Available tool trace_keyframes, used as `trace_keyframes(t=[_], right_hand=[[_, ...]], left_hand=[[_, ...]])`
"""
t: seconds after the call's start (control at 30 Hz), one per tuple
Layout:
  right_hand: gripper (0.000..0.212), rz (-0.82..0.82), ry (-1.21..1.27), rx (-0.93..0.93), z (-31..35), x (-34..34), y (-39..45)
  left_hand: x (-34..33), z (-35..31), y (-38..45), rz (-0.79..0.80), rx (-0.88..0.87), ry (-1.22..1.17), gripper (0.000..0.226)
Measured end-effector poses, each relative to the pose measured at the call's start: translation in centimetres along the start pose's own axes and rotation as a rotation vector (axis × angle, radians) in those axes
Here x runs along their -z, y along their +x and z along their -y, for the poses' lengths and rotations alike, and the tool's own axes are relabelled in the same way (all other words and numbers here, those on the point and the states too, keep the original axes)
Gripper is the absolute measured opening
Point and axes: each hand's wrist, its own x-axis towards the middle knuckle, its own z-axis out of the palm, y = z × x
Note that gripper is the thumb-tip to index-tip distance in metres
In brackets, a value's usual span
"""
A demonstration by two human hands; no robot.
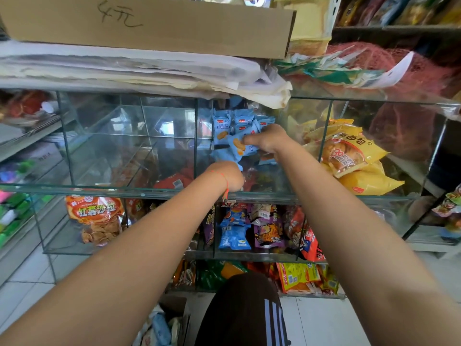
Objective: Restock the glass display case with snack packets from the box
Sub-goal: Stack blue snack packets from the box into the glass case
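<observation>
both arms reach into the middle compartment of the upper shelf of the glass display case (pixel 249 196).

right hand (pixel 268 141): fingers curled, pinching a small light-blue snack packet with an orange peanut-shaped print (pixel 240 146), held tilted just in front of the upright row of matching light-blue packets (pixel 233 121) at the back of that compartment. looks like it is being set onto the stack.

left hand (pixel 228 176): lower and nearer the front glass edge, fingers curled down over more light-blue wrapping. seems to grip another packet, but the fingers are mostly hidden behind the hand, so what it holds is a guess. thin orange string bracelet (pixel 224 182) on that wrist.

source: open brown cardboard box (pixel 174 318) on the floor at bottom of view, beside the dark striped trouser leg (pixel 247 310). pale blue packets (pixel 162 330) still show inside it.

progress, as a judgement: mid-task. the blue compartment has a back row placed and spare room in front. the compartment to its left looks nearly bare. the one to its right holds yellow bread bags (pixel 354 156). lower shelves carry mixed snack bags (pixel 264 228). stock remains in the box, so more trips are left. can't tell how many packets remain.
</observation>
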Motion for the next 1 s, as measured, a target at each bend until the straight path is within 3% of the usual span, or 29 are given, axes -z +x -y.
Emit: trace_keyframes(t=[0.07,0.17,0.27,0.43,0.73,0.87,1.0], right_hand=[[0.036,-0.001,-0.061,-0.027,-0.1,-0.1,0.2],[0.022,0.006,-0.339,-0.056,-0.2,0.1,0.3],[0.023,0.076,-0.503,-0.087,-0.2,-0.2,0.4],[0.047,0.154,-0.388,-0.146,-0.8,-0.9,1.5],[0.042,0.274,-0.538,-0.192,-0.3,0.6,1.6],[0.065,0.315,-0.530,-0.083,-0.3,0.4,1.5],[0.061,0.344,-0.354,-0.042,-1.0,0.0,1.7]], left_hand=[[0.1,-0.3,1.0,0.008,0.016,-0.019,0.037],[-0.1,-0.3,2.8,0.061,0.039,-0.028,0.038],[-0.3,-0.2,4.1,0.071,0.063,-0.026,0.038],[-0.4,0.7,5.2,-0.025,0.101,-0.077,0.035],[-0.9,1.2,6.1,-0.198,0.259,-0.603,0.055],[-1.0,0.9,6.1,-0.184,0.207,-0.529,0.050],[-0.9,0.0,5.7,-0.079,0.099,-0.354,0.037]])
